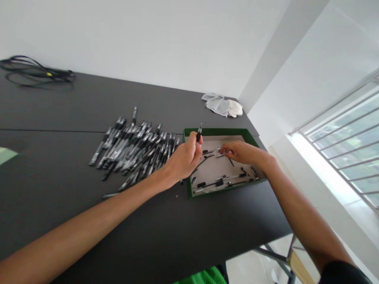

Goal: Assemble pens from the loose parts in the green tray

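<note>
My left hand [187, 157] is closed round a pen [199, 133], its black grip and pointed tip sticking up above the fist. Its lower part is hidden in the palm. My right hand [237, 152] reaches into a shallow green box [218, 131] with a pale bottom. The fingers there are bent together over small clear and black pen parts [219, 155]; what they pinch is too small to make out. More black and clear pen parts [219, 182] lie scattered along the box's near side. Left of the box, a big pile of pens [133, 146] spreads over the dark table.
The dark table [166, 236] meets a white wall behind. White gloves [222, 105] lie at the far right corner, and a coiled black cable [38, 73] at the far left. A pale green piece [6, 159] shows at the left edge. A barred window [346, 146] is on the right.
</note>
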The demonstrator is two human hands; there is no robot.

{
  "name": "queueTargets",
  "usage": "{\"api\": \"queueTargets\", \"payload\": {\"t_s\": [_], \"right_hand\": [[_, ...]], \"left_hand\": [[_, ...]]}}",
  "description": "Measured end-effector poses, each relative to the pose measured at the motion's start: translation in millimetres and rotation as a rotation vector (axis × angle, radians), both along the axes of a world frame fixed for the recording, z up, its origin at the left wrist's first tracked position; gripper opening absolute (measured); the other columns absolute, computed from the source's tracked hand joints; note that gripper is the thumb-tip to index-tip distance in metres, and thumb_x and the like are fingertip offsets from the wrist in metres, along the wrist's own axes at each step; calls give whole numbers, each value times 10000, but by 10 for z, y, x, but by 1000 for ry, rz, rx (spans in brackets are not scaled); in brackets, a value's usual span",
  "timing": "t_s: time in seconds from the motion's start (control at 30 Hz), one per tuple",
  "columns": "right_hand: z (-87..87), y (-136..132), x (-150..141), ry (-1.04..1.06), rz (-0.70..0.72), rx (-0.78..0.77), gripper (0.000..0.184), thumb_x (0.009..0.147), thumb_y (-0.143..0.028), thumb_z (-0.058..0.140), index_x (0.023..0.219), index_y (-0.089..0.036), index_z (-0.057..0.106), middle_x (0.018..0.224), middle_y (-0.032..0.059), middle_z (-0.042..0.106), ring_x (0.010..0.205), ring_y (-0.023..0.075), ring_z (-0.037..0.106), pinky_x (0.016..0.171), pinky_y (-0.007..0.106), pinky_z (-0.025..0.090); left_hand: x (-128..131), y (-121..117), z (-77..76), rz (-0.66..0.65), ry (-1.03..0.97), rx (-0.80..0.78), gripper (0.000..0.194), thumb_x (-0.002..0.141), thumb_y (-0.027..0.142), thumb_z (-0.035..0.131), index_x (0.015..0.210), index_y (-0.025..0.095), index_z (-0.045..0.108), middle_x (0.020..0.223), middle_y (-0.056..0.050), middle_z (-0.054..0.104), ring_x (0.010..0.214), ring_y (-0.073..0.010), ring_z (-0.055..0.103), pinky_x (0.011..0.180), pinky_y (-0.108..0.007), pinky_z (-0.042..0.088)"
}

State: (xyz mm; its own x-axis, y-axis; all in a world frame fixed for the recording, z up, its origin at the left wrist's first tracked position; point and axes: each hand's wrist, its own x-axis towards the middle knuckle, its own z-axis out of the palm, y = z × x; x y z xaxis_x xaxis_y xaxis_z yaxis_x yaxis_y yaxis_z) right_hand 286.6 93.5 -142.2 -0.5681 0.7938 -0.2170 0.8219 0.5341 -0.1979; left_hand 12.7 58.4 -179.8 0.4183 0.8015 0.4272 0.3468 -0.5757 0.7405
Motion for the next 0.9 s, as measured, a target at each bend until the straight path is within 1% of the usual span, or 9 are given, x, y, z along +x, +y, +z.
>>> {"api": "queueTargets", "payload": {"t_s": [0.23, 0.33, 0.4, 0.5, 0.57, 0.67, 0.73, 0.8, 0.9], "right_hand": [[109, -255, -315, 72, 39, -103, 237, 960, -242, 620, 1169, -275, 727, 970, 16, 780, 819, 195, 716, 731, 289, 486], [127, -286, -407, 124, 44, -111, 210, 958, -262, 632, 1138, -295, 736, 920, 2, 776, 792, 192, 716, 710, 291, 483], [147, -251, -356, 147, 19, -90, 192, 963, -264, 611, 1092, -291, 750, 890, 2, 772, 774, 194, 712, 697, 296, 482], [205, -193, -114, 108, -36, -106, 184, 955, -282, 592, 982, -289, 773, 837, 7, 767, 725, 194, 697, 670, 302, 480], [250, -192, 78, 63, -84, -200, 188, 934, -294, 599, 895, -295, 784, 794, 9, 762, 669, 183, 678, 631, 298, 478], [286, -244, 228, 21, -123, -414, 193, 902, -267, 609, 871, -264, 798, 792, 15, 770, 646, 166, 673, 601, 274, 475], [283, -287, 184, 8, -86, -530, 184, 886, -230, 613, 871, -219, 796, 789, 18, 770, 640, 155, 670, 595, 256, 460], [276, -316, 52, 1, -30, -590, 165, 873, -198, 623, 865, -187, 787, 781, 20, 766, 635, 145, 663, 590, 243, 440], [281, -335, -170, -80, -1, -569, 130, 861, -184, 663, 891, -184, 789, 782, 31, 768, 663, 156, 680, 587, 245, 412]], "left_hand": [[-11, 14, -58, 16, -22, -49, 156, 1087, 313, 294, 1079, 203, 404, 729, 30, 610, 553, -103, 584, 542, -212, 438], [-20, 13, -62, 31, 0, -73, 152, 1085, 313, 300, 1088, 204, 406, 728, 32, 609, 543, -100, 579, 518, -202, 421], [-27, 7, -53, 41, 22, -81, 143, 1083, 306, 304, 1092, 205, 405, 733, 32, 605, 538, -98, 574, 510, -199, 414], [-33, -3, -25, 45, 45, -83, 122, 1076, 284, 313, 1096, 208, 406, 724, 35, 595, 528, -99, 570, 502, -202, 405], [-33, -7, -6, 45, 53, -85, 115, 1073, 270, 313, 1092, 210, 409, 716, 39, 587, 517, -99, 565, 499, -205, 402], [-32, -10, 11, 42, 58, -92, 110, 1069, 254, 311, 1089, 212, 410, 704, 49, 577, 495, -96, 554, 501, -213, 410], [-35, -9, 14, 36, 57, -92, 98, 1063, 240, 320, 1096, 214, 409, 712, 51, 583, 494, -95, 555, 510, -217, 420], [-40, -7, 14, 33, 62, -92, 89, 1057, 227, 333, 1102, 214, 408, 728, 50, 594, 498, -93, 559, 519, -221, 429], [-49, -4, 17, 36, 74, -100, 83, 1047, 217, 354, 1103, 211, 416, 726, 51, 600, 489, -90, 553, 524, -224, 432]]}}
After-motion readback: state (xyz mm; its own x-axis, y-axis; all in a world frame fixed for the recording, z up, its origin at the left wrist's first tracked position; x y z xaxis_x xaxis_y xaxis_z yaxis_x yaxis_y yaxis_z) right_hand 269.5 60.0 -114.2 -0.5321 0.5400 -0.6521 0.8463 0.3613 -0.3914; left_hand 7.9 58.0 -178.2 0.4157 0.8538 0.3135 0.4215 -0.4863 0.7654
